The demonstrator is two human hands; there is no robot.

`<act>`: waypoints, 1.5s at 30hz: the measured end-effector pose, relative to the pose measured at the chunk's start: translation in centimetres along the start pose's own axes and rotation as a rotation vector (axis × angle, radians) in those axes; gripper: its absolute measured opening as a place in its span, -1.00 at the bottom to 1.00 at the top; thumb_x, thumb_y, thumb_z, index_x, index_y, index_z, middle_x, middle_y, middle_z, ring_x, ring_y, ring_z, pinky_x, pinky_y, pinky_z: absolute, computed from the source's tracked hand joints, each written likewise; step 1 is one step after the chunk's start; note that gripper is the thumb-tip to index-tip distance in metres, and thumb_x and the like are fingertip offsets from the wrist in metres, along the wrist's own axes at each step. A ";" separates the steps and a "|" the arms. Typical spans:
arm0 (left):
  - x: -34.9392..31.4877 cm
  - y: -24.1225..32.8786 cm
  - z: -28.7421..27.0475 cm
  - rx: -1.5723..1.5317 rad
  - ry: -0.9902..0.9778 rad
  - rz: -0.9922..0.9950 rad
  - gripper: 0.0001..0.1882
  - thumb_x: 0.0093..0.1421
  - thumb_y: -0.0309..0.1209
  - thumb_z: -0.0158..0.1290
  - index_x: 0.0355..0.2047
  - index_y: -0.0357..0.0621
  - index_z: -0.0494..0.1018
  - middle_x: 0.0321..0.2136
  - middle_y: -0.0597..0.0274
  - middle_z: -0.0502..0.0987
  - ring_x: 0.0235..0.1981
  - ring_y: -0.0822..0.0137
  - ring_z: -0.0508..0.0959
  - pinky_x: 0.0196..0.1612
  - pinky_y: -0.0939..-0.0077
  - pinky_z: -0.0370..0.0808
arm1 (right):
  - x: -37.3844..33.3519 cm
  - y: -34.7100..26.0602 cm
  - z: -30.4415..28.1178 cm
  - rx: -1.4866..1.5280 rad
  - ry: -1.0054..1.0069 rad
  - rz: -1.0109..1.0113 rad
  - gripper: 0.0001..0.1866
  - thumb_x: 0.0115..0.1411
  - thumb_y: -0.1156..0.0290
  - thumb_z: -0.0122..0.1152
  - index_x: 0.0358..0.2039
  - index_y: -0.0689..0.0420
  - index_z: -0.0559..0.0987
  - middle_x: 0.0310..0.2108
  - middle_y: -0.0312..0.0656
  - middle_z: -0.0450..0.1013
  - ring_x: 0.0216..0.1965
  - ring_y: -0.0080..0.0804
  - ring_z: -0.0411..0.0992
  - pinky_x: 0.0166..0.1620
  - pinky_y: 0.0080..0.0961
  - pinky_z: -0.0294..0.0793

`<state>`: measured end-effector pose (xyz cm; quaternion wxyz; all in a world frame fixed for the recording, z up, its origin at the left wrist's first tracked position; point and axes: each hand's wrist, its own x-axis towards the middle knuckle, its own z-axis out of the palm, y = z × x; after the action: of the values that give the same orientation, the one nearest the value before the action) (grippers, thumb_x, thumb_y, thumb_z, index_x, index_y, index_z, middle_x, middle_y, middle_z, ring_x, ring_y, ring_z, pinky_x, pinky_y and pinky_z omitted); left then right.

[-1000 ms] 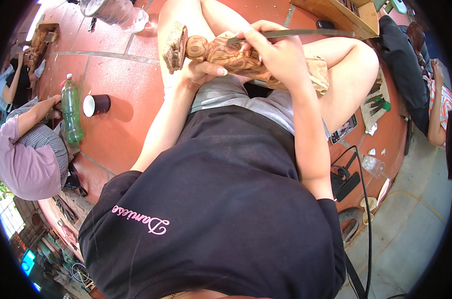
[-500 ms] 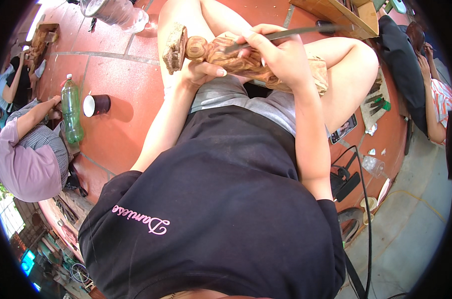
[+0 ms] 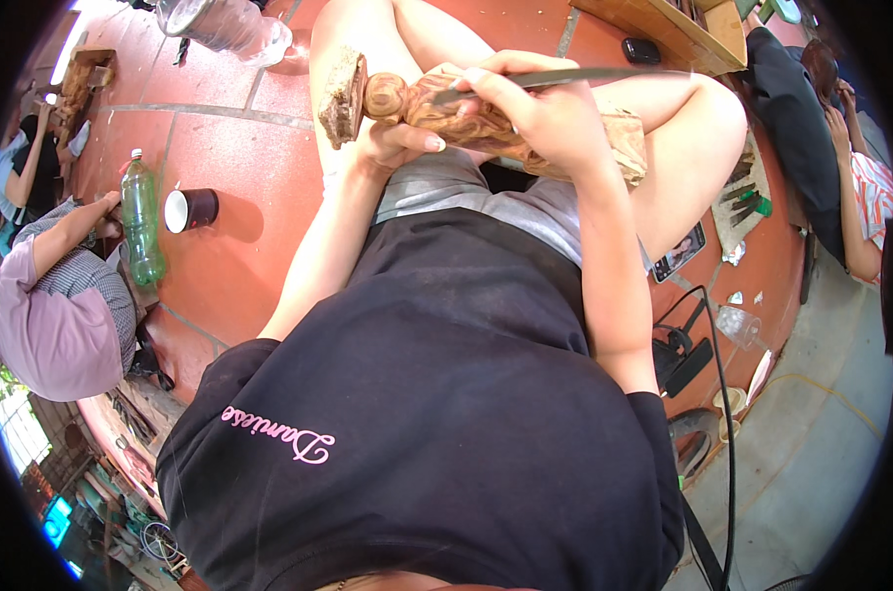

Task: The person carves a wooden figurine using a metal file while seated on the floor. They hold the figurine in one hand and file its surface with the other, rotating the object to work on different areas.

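Observation:
A carved wooden figure (image 3: 456,123) lies across my lap, with a round knob near its left end and a rough, bark-edged base (image 3: 342,98) beyond that. My left hand (image 3: 395,146) is closed around the figure from below, close to the knob, its thumb along the near side. My right hand (image 3: 564,123) pinches a long, thin dark file (image 3: 609,75) much like a pen. The file's tip meets the wood just right of the knob, while its other end sticks out to the right over my knee. My right palm covers part of the figure.
A green bottle (image 3: 142,222) and a dark cup (image 3: 191,210) are on the tiled floor to the left, beside a seated person (image 3: 67,315). At the right lie a phone (image 3: 679,253), a cable (image 3: 727,414) and a glove (image 3: 742,202). A wooden box (image 3: 678,34) is at the upper right.
The file's far end has swung down toward me, uncovering a small black case on the floor, and its tip has shifted slightly left. My left hand and the figure have barely moved.

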<state>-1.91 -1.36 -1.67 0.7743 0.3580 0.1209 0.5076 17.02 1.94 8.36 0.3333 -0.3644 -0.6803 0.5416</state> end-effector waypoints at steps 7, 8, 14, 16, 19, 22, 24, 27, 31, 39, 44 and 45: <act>-0.1 0.3 0.6 -0.001 0.035 -0.008 -0.25 -0.21 -0.65 0.11 0.10 -0.31 0.21 0.00 0.05 0.41 0.08 0.24 0.39 0.18 0.43 0.29 | -0.4 0.0 0.2 0.044 0.035 0.013 -0.86 0.19 0.48 0.13 -0.36 0.29 0.60 -0.47 -0.22 0.54 -0.43 -0.60 0.51 -0.34 -0.69 0.48; -0.1 0.2 0.6 0.006 0.034 -0.014 -0.25 -0.22 -0.65 0.11 0.10 -0.30 0.21 0.00 0.06 0.41 0.08 0.24 0.39 0.18 0.43 0.29 | -0.4 0.1 0.2 0.001 0.038 -0.009 -0.86 0.19 0.48 0.13 -0.36 0.29 0.60 -0.48 -0.22 0.54 -0.43 -0.60 0.51 -0.34 -0.69 0.48; 0.2 0.5 0.9 0.027 -0.002 0.004 -0.26 -0.22 -0.65 0.12 0.08 -0.28 0.22 -0.02 0.09 0.41 0.07 0.26 0.39 0.17 0.45 0.30 | -0.4 -0.4 -0.3 0.039 0.010 0.056 -0.86 0.19 0.48 0.13 -0.37 0.29 0.59 -0.52 -0.23 0.53 -0.45 -0.61 0.50 -0.34 -0.70 0.47; 0.3 0.6 1.6 0.003 0.002 0.017 -0.26 -0.23 -0.65 0.12 0.08 -0.28 0.22 -0.03 0.09 0.41 0.07 0.26 0.39 0.16 0.45 0.30 | -0.5 -0.4 0.2 0.038 0.043 -0.017 -0.86 0.19 0.49 0.11 -0.40 0.29 0.58 -0.54 -0.25 0.52 -0.48 -0.62 0.48 -0.37 -0.70 0.45; 0.1 0.7 1.6 -0.003 0.011 -0.001 -0.27 -0.23 -0.65 0.11 0.07 -0.28 0.22 -0.04 0.09 0.42 0.06 0.27 0.40 0.16 0.46 0.30 | -0.5 -0.4 0.0 -0.009 0.034 0.006 -0.86 0.19 0.48 0.12 -0.40 0.29 0.58 -0.54 -0.25 0.52 -0.47 -0.62 0.49 -0.37 -0.70 0.45; 0.3 1.0 2.1 0.045 0.025 -0.004 -0.26 -0.23 -0.66 0.12 0.07 -0.27 0.22 -0.04 0.10 0.42 0.06 0.27 0.40 0.16 0.46 0.31 | -0.4 -0.2 -0.4 -0.081 0.025 0.038 -0.86 0.19 0.48 0.12 -0.39 0.29 0.58 -0.52 -0.24 0.53 -0.46 -0.62 0.49 -0.36 -0.70 0.46; 0.1 0.9 1.7 0.034 0.045 -0.018 -0.27 -0.23 -0.66 0.11 0.07 -0.28 0.22 -0.04 0.09 0.42 0.06 0.27 0.40 0.16 0.46 0.31 | -0.5 -0.3 -0.3 -0.061 0.037 0.009 -0.86 0.20 0.48 0.12 -0.39 0.29 0.58 -0.53 -0.24 0.53 -0.46 -0.62 0.49 -0.36 -0.70 0.46; -0.1 0.7 1.3 0.017 0.041 -0.019 -0.27 -0.23 -0.66 0.11 0.07 -0.29 0.22 -0.03 0.08 0.42 0.06 0.26 0.40 0.17 0.45 0.30 | -0.6 -0.7 0.2 0.035 0.049 -0.033 -0.85 0.20 0.48 0.11 -0.40 0.29 0.58 -0.54 -0.25 0.52 -0.46 -0.61 0.49 -0.35 -0.70 0.46; 0.1 0.6 1.4 0.035 0.022 -0.004 -0.26 -0.22 -0.65 0.11 0.08 -0.29 0.21 -0.03 0.08 0.41 0.06 0.26 0.40 0.18 0.44 0.28 | -0.2 0.0 -0.5 -0.025 0.031 0.050 -0.84 0.21 0.47 0.11 -0.40 0.30 0.58 -0.53 -0.24 0.53 -0.44 -0.60 0.50 -0.33 -0.69 0.47; 0.1 0.6 1.3 0.045 0.003 -0.006 -0.25 -0.22 -0.63 0.11 0.09 -0.29 0.19 -0.01 0.10 0.40 0.08 0.27 0.37 0.19 0.45 0.27 | -0.5 -0.5 0.1 0.022 0.047 0.000 -0.80 0.25 0.45 0.06 -0.43 0.31 0.56 -0.55 -0.26 0.49 -0.47 -0.61 0.48 -0.37 -0.70 0.44; 0.2 0.9 1.8 0.054 0.002 -0.001 -0.24 -0.22 -0.63 0.12 0.10 -0.27 0.19 -0.01 0.10 0.39 0.08 0.27 0.38 0.19 0.45 0.27 | -0.2 0.2 -0.5 -0.018 0.042 0.074 -0.79 0.26 0.44 0.05 -0.43 0.31 0.55 -0.54 -0.25 0.51 -0.47 -0.60 0.48 -0.37 -0.69 0.44; 0.1 0.8 1.7 0.037 0.000 -0.002 -0.24 -0.22 -0.64 0.12 0.10 -0.28 0.19 0.00 0.09 0.39 0.08 0.27 0.38 0.19 0.45 0.27 | -0.3 -0.1 -0.3 0.016 0.052 0.036 -0.79 0.26 0.44 0.05 -0.43 0.31 0.55 -0.55 -0.25 0.50 -0.47 -0.61 0.47 -0.38 -0.69 0.44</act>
<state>-1.46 -1.77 0.07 0.7680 0.3722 0.1306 0.5047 17.43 1.84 8.48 0.3440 -0.3878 -0.6605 0.5432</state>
